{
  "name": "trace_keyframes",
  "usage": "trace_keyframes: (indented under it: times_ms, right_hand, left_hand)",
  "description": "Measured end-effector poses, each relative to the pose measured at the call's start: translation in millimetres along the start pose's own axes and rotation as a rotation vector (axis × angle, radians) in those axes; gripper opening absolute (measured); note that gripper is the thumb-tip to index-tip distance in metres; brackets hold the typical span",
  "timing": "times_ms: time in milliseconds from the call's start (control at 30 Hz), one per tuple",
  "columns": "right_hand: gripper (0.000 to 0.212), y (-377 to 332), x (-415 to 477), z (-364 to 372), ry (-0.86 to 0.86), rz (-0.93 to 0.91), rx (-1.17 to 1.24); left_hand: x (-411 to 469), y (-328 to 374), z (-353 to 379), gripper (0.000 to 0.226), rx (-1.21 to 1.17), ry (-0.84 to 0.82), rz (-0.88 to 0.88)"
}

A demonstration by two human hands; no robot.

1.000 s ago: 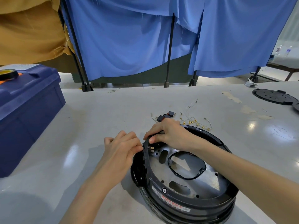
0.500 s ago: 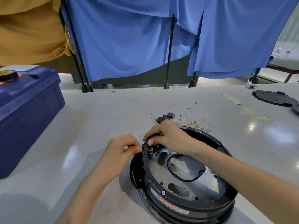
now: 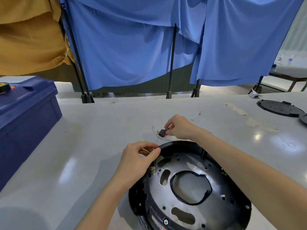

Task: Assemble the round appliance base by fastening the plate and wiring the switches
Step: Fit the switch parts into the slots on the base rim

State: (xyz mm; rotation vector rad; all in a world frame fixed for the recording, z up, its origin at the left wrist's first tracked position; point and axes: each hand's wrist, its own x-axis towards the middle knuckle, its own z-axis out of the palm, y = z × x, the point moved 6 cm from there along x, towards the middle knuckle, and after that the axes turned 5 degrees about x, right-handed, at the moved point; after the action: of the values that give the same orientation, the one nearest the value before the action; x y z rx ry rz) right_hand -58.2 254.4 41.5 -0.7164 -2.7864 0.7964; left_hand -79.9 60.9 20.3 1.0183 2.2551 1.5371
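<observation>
Base [image 3: 179,143] of black plastic lies at the near right of the grey table [image 3: 99,130], open side up, with the metal plate [image 3: 216,211] seated flat inside it. The plate has a large middle opening and several slots and small holes. A hex bolt [image 3: 165,221] sits on the near rim. The left hand [image 3: 139,156] is at the far-left edge of the base, with its fingers curled and its thumb and forefinger pinching the rim. A pale strand shows between them, perhaps a wire, though the view is too soft to be sure. The left forearm runs in from the near edge, along the left side of the base. The right forearm crosses over the base's right side, and the right hand [image 3: 179,128] is just beyond the far rim. Its thumb and fingertips grip a small black switch [image 3: 162,132] with a red face, held low over a loose tangle of pale wires [image 3: 167,138] on the table. At the far left stands a dark blue box [image 3: 28,110] with a roll of tape [image 3: 4,87] on its lid. A flat black disc [image 3: 279,108] lies at the far right, well apart from the base. Behind the table hang blue curtains [image 3: 124,47] on black poles, with a tan cloth [image 3: 29,39] to their left.
</observation>
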Motion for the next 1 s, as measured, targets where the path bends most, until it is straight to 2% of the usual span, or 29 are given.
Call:
trace_keyframes:
  times_ms: [100,233,400,633,733,800,900,933,1000]
  right_hand:
    - [0.041,1,21,14,-0.045,-0.023,-0.191]
    - [0.043,2,38,29,-0.072,-0.05,-0.464]
    - [0.036,-1,42,30,-0.012,-0.096,-0.459]
    - [0.025,-7,31,24,-0.018,-0.094,-0.092]
    - [0.031,-15,20,7,0.042,-0.059,0.13]
    - [0.032,-25,6,-5,0.069,-0.036,0.339]
    - [0.02,-43,-27,-12,0.005,-0.059,0.717]
    - [0.018,-50,-40,-11,-0.035,-0.082,0.808]
    - [0.016,-59,-64,-6,-0.083,-0.116,0.871]
  left_hand:
    - [3,-10,4,0.003,-0.047,-0.001,-0.015]
    - [3,-18,6,0.008,-0.139,0.002,-0.021]
    - [1,-21,9,0.009,-0.172,-0.009,-0.034]
    - [0,-19,8,0.01,-0.204,-0.004,-0.045]
    - [-2,-19,8,0.005,-0.212,-0.003,-0.057]
    - [-4,-18,6,0.015,-0.228,0.03,-0.068]
    - [-8,-12,-2,0.045,-0.222,0.121,-0.049]
    - [-9,-9,-5,0.05,-0.209,0.14,-0.02]
    - [-13,1,-11,0.046,-0.213,0.156,0.046]
